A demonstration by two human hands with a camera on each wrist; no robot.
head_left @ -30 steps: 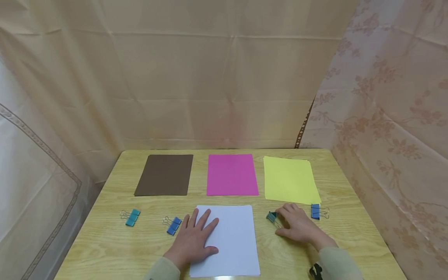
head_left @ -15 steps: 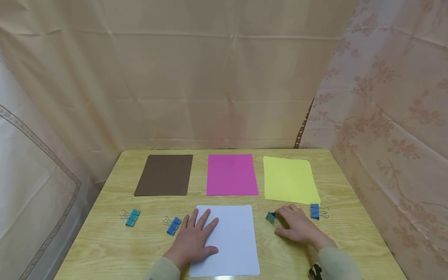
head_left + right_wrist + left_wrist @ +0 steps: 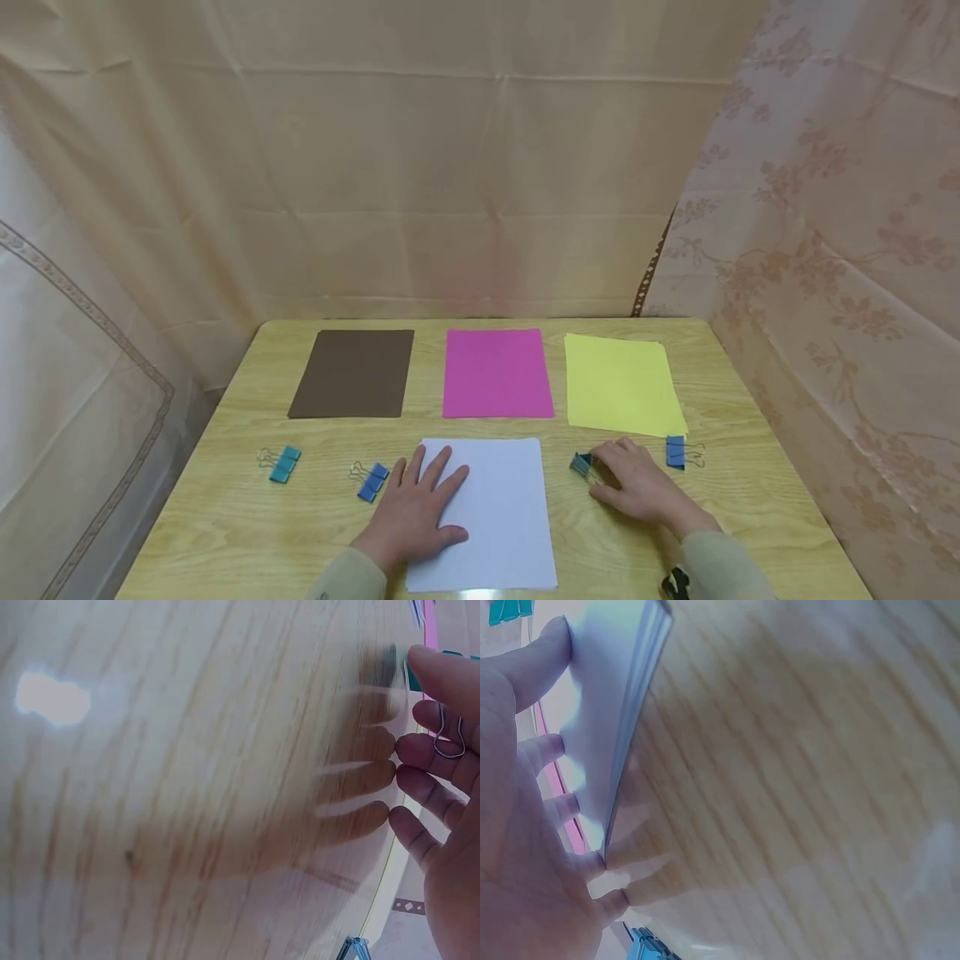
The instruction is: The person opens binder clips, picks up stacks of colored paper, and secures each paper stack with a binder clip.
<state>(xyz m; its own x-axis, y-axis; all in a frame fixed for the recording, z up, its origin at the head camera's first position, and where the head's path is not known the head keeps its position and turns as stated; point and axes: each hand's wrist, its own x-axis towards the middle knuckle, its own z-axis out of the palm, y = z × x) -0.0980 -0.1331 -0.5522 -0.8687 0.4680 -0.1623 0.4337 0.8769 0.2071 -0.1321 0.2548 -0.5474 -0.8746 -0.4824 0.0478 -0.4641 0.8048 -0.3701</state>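
My left hand (image 3: 414, 510) lies with spread fingers on the left part of a stack of white paper (image 3: 504, 517), pressing it flat. In the left wrist view the stack's layered edge (image 3: 634, 705) shows beside the fingers. My right hand (image 3: 641, 483) has its thumb and fingers around the wire handles of a teal binder clip (image 3: 581, 464), just right of the white stack. One wire loop (image 3: 448, 742) crosses the fingers in the right wrist view, and the thumb partly covers the clip. Other fingertips come down at the table.
Left of the paper lie a blue binder clip (image 3: 369, 482) and a teal one (image 3: 285, 465). Another blue clip (image 3: 676, 452) sits beyond my right hand. Brown (image 3: 352, 375), magenta (image 3: 498, 375) and yellow (image 3: 624, 385) paper stacks line the back of the wooden table (image 3: 225, 517).
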